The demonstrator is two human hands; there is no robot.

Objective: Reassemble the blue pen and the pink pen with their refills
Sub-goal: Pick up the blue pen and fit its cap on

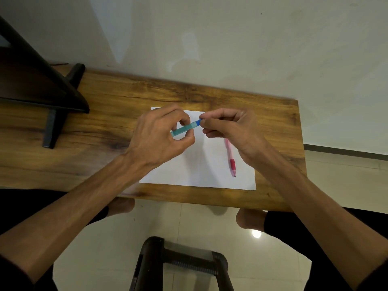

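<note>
- Head view: my left hand [159, 135] holds the blue pen [184, 128] barrel above the paper [189, 169]; right hand [228, 127] pinches its darker end.
- I'd keep both parts aligned, twisting gently.
- Pink pen [231, 158] lies on the paper, on the desk [117, 95].

The right hand [228, 128] hides one end of the blue pen [184, 128] and the pink pen's [231, 158] top.
</note>
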